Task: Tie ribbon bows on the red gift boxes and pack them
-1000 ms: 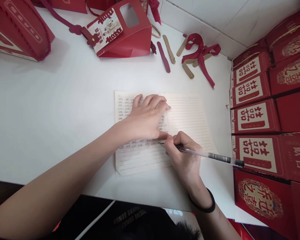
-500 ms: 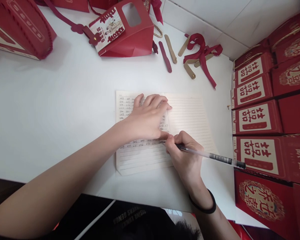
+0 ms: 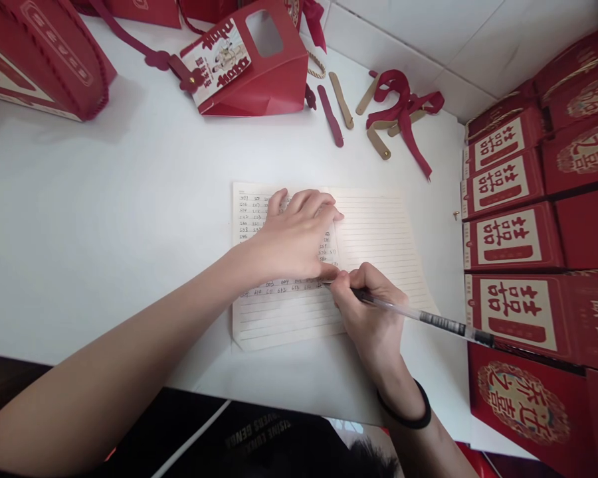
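Note:
An open lined notebook lies on the white table, its left page bearing rows of handwritten numbers and its right page bare. Across the left page my left hand rests palm down with fingers spread, covering part of the numbers. My right hand grips a black-and-clear pen between thumb and fingers. The pen's tip touches the left page near the end of the lowest row of numbers, just below my left thumb. A black band circles my right wrist.
Red gift boxes are stacked along the right side. A red box with a window and a red bag stand at the back. Straps and a red ribbon lie near the tiled wall.
The pen's far end has swung slightly down and to the right in my right hand. My left hand stays flat on the page. The whole view has shifted a little.

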Action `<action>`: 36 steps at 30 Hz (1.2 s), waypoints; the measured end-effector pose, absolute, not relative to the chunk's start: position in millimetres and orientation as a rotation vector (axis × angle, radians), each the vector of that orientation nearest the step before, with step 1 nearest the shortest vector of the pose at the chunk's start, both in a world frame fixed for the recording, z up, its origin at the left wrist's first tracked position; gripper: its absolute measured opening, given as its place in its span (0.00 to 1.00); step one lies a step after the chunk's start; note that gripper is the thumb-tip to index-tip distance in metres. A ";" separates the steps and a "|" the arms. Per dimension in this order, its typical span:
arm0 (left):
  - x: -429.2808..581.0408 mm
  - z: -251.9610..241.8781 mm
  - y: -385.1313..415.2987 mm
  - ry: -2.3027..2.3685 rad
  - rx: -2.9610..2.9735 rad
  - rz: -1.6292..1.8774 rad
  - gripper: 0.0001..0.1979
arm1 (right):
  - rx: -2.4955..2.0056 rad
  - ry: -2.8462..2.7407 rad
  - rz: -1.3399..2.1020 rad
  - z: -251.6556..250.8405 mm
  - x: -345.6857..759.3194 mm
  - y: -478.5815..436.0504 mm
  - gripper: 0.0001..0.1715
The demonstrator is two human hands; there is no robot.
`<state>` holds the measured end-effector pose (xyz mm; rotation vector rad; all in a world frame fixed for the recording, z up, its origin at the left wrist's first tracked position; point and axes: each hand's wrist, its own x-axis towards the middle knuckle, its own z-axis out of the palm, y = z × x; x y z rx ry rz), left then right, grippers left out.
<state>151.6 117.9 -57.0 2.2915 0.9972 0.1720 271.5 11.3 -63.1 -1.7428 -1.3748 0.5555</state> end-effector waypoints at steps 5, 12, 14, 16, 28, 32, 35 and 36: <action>151.4 -56.7 117.8 0.991 2.279 0.179 0.35 | -1.764 -1.258 0.563 -59.4 272.1 10.9 0.19; 151.0 -57.4 117.4 0.986 2.283 0.194 0.35 | -1.791 -1.252 0.544 -61.0 276.6 7.3 0.20; 151.3 -57.1 117.5 0.990 2.284 0.185 0.35 | -1.796 -1.285 0.557 -62.3 276.6 7.7 0.20; 151.4 -56.8 117.5 0.993 2.284 0.177 0.35 | -1.806 -1.302 0.553 -62.7 276.5 8.7 0.20; 150.8 -56.5 117.8 1.004 2.310 0.160 0.35 | -1.804 -1.298 0.540 -62.9 276.5 8.4 0.20; 150.7 -57.5 117.9 1.004 2.305 0.161 0.36 | -1.792 -1.292 0.527 -62.4 276.3 9.2 0.20; 150.6 -58.0 117.9 0.994 2.294 0.176 0.36 | -1.793 -1.276 0.541 -61.1 276.4 9.4 0.20; 150.6 -58.1 117.9 0.991 2.289 0.182 0.36 | -1.799 -1.265 0.537 -60.8 276.4 9.6 0.20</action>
